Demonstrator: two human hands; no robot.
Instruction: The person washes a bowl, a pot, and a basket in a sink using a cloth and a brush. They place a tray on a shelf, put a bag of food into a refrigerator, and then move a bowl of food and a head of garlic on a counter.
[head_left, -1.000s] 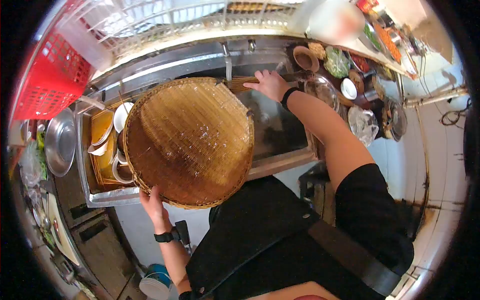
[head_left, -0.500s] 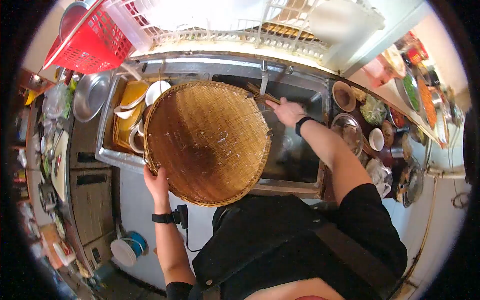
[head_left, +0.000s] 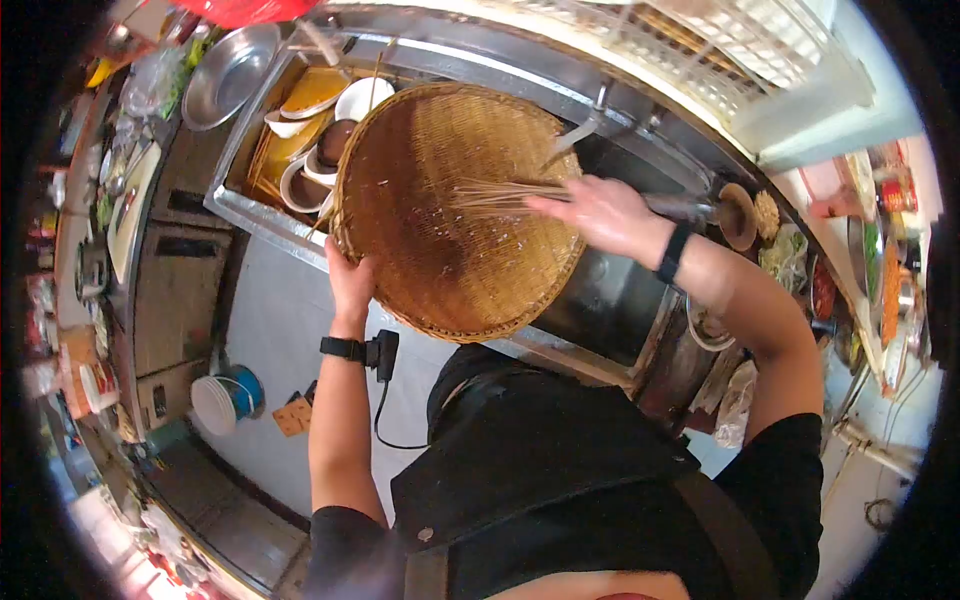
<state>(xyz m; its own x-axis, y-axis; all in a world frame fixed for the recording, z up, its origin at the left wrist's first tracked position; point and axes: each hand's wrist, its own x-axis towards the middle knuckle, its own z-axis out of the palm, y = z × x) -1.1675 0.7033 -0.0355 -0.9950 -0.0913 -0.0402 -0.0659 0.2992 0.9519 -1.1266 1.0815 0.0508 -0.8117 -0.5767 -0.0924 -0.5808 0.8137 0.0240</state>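
A large round woven basket point(head_left: 430, 200) is tilted over the sink, with small pale bits stuck to its inner surface. My left hand point(head_left: 350, 283) grips its lower left rim, thumb on the inside. In my right hand point(head_left: 605, 215) is a bundle of thin sticks point(head_left: 505, 197), a whisk-like brush, whose spread tips lie over the inside of the basket. Water runs from the faucet point(head_left: 601, 97) near the basket's upper right edge.
The left basin holds bowls point(head_left: 303, 187) and dishes. A metal basin point(head_left: 232, 78) stands beyond it. The right basin point(head_left: 612, 300) is partly under the basket. Bowls and bagged food line the right counter point(head_left: 690, 370). A bucket point(head_left: 228, 398) is on the floor.
My right hand has brought the stick brush from beside the faucet to over the basket's inside. The view has turned and shifted; the basket is still in my left hand.
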